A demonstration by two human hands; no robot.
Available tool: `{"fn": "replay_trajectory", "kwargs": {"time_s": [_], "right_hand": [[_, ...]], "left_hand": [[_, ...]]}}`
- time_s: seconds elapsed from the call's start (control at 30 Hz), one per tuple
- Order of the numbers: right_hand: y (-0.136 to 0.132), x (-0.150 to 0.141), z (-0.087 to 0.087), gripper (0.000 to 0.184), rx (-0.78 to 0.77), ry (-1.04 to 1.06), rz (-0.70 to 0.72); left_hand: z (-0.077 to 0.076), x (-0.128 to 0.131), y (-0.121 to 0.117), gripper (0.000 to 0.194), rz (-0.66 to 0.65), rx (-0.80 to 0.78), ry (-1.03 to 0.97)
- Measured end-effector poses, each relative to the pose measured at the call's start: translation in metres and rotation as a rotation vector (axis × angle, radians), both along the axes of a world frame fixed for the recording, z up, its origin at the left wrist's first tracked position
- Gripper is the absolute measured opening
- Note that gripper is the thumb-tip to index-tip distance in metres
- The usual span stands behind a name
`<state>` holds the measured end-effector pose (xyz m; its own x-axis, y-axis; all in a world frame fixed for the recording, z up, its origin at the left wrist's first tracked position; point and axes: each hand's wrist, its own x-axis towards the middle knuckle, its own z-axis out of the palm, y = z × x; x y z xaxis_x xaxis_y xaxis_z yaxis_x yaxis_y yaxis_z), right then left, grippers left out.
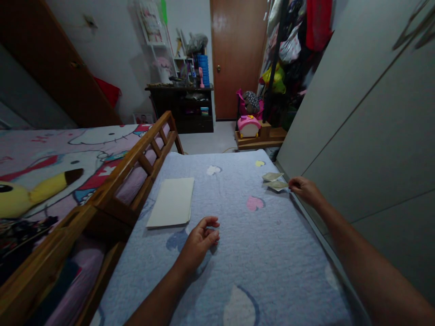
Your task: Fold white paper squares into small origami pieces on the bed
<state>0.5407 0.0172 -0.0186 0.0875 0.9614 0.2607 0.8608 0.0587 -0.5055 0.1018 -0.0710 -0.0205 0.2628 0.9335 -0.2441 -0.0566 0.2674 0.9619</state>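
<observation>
My right hand [305,190] reaches to the bed's right edge, its fingers pinched on the pointed end of a folded paper piece [276,185]. Just behind that lies a second folded paper piece [272,176], similar in its pale, pointed shape. My left hand [201,236] hovers over or rests on the blue quilted bedspread [234,253]; its fingers are loosely bent and apart, with nothing in them. Left of it sits a stack of white paper sheets [174,201], flat on the bedspread, its edges slightly uneven.
A wooden bed rail [136,158] runs along the left, with a second bed [61,149] beyond it bearing a yellow plush toy [37,194]. A pale wardrobe [370,127] stands close on the right. A dark cabinet [181,106] and a wooden door [238,59] are at the back.
</observation>
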Motion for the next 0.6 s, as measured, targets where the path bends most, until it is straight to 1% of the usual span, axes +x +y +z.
{"fn": "replay_trajectory", "kwargs": {"time_s": [0.4,0.6], "right_hand": [[0.0029,0.0003,-0.0012,0.009,-0.067,0.071,-0.078],[0.0039,-0.0011,-0.0016,0.01,-0.116,0.107,-0.095]], "left_hand": [[0.0018,-0.0002,-0.0001,0.044,-0.016,0.003,0.008],[0.0013,0.0002,0.0007,0.047,-0.018,0.014,0.014]]}}
